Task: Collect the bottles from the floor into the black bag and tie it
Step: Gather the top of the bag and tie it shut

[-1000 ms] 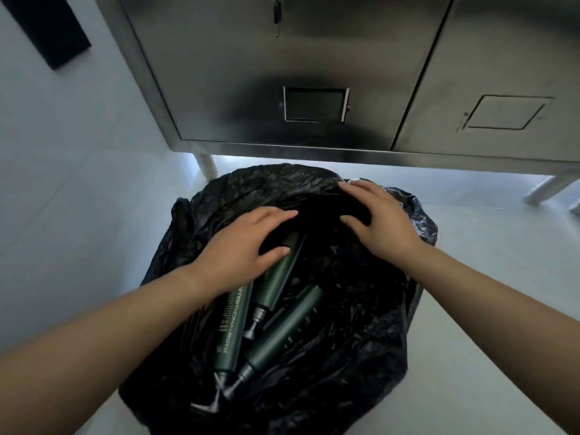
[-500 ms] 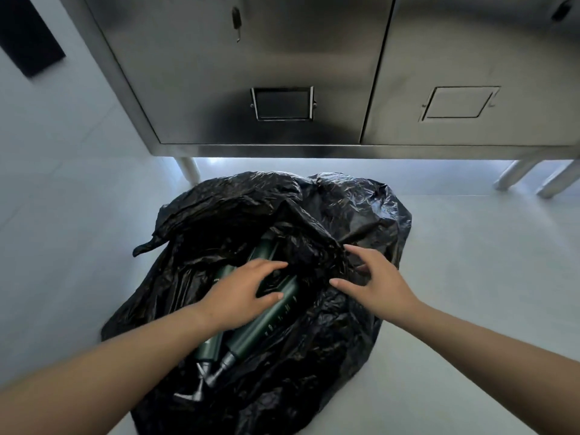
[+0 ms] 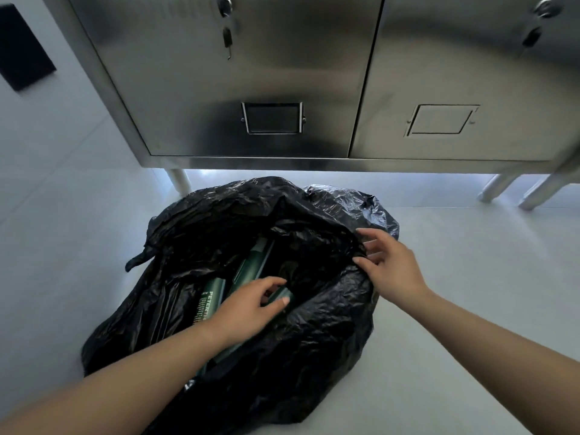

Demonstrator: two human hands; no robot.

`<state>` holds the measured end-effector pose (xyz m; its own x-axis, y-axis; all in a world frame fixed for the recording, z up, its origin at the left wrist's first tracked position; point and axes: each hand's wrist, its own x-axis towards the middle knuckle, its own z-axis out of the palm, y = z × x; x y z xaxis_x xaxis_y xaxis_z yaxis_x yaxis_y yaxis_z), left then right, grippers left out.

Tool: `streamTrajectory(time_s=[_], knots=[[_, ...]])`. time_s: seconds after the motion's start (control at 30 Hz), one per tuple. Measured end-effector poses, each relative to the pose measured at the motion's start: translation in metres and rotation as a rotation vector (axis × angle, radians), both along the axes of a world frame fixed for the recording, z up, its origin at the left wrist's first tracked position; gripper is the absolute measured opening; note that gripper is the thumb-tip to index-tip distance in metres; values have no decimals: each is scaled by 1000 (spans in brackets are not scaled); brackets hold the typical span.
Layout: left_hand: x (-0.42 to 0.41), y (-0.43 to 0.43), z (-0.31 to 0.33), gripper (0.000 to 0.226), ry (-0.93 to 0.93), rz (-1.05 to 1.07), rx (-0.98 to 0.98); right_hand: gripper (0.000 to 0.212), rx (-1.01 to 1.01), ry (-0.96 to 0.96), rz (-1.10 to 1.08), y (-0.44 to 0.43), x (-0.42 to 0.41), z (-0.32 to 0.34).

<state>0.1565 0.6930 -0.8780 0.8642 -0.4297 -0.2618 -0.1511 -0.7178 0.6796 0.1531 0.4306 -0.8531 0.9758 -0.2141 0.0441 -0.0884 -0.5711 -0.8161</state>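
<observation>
The black bag (image 3: 317,350) lies crumpled on the pale floor with its mouth gaping upward. Inside it lie dark green bottles (image 3: 211,301), one with white lettering, another (image 3: 251,266) further back. My left hand (image 3: 248,310) is inside the mouth, fingers curled over the end of a green bottle; whether it grips it is unclear. My right hand (image 3: 389,266) rests at the bag's right rim, its fingers spread and touching the plastic edge. The lower parts of the bottles are hidden by my left forearm.
A stainless steel cabinet (image 3: 314,80) with two doors stands on round legs (image 3: 180,180) just behind the bag. Keys hang from its locks. A dark panel (image 3: 23,48) is on the wall at the upper left. Pale floor surrounds the bag.
My right hand has moved from the bag's middle out to its right rim, widening the mouth. My left hand stays over the bottles. The view has tilted upward a little.
</observation>
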Motion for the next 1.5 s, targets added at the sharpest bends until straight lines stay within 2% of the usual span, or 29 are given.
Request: streamTrajectory(time_s=[0.2,0.4,0.67,0.8,1.03,1.13,1.33,1.5], knots=[[-4,-23,-1,43,-23,-66,-23,34,64,28,-103,-39,-18,-10],[1,-38,12,44,-96,-110,-42,23,137,-57,-268,-87,0,8],[11,-54,18,45,-64,-96,-4,12,106,123,-97,-60,-12,-15],[1,-46,2,41,-33,-105,55,5,35,106,-36,-48,-14,-19],[-22,-38,-24,40,46,-117,73,16,7,122,-24,-39,-14,-22],[-22,-37,-28,38,63,-110,71,28,5,120,0,-37,-20,-21],[-19,-36,-25,38,91,-91,51,39,21,174,7,-39,-24,-26],[-18,-44,-22,38,168,-57,-3,38,79,251,55,-34,-28,-29]])
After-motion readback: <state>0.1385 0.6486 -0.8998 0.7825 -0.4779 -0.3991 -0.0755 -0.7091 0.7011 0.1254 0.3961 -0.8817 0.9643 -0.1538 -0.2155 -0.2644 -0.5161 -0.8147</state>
